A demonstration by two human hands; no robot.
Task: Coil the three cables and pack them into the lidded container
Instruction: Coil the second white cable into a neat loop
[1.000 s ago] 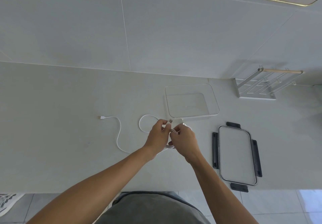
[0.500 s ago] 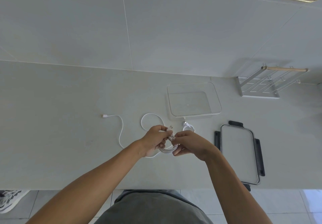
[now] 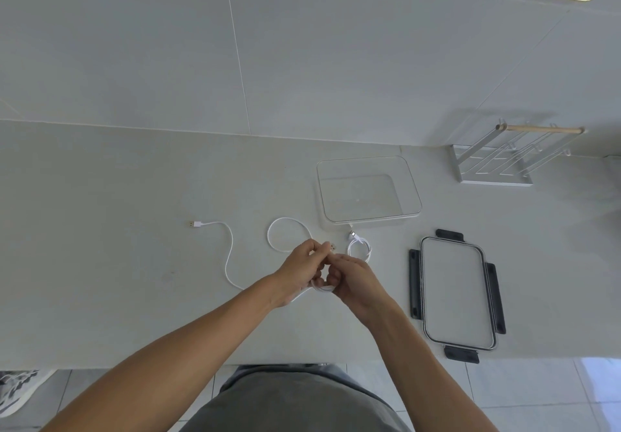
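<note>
On the pale counter (image 3: 100,213), I see the clear container (image 3: 369,220) standing open near the back wall, its lid (image 3: 457,292) lying flat to the right, well apart. A white wire rack (image 3: 497,162) stands at far right. One loose cable (image 3: 228,250) trails left. A small coiled cable (image 3: 359,247) lies just before the container. My left hand (image 3: 299,272) and right hand (image 3: 353,278) meet, each gripping a third cable (image 3: 322,286); the fingers hide most of its coil, so I cannot count the turns.
</note>
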